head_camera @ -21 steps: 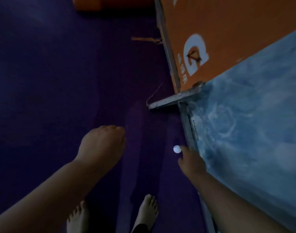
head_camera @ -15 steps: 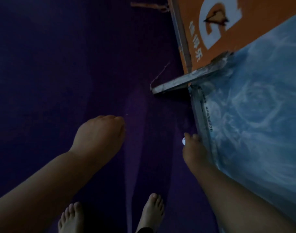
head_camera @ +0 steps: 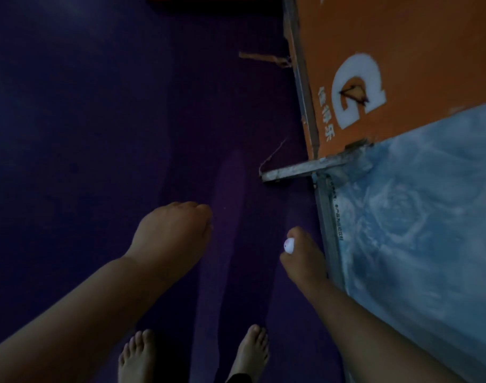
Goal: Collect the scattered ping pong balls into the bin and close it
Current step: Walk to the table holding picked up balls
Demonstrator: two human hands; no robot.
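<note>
A white ping pong ball sits pinched between the fingers of my right hand, low over the dark purple floor beside the metal base rail of a blue barrier panel. My left hand hangs to the left of it, curled into a loose fist with its fingers tucked under; whether anything lies inside is hidden. No bin is in view.
An orange barrier panel with a white logo and a blue patterned panel line the right side. A metal foot juts left onto the floor where they join. My bare feet stand at the bottom edge.
My right hand has closed on the ball that lay on the floor by the rail and lifted it slightly. The left hand stayed curled in about the same place.
</note>
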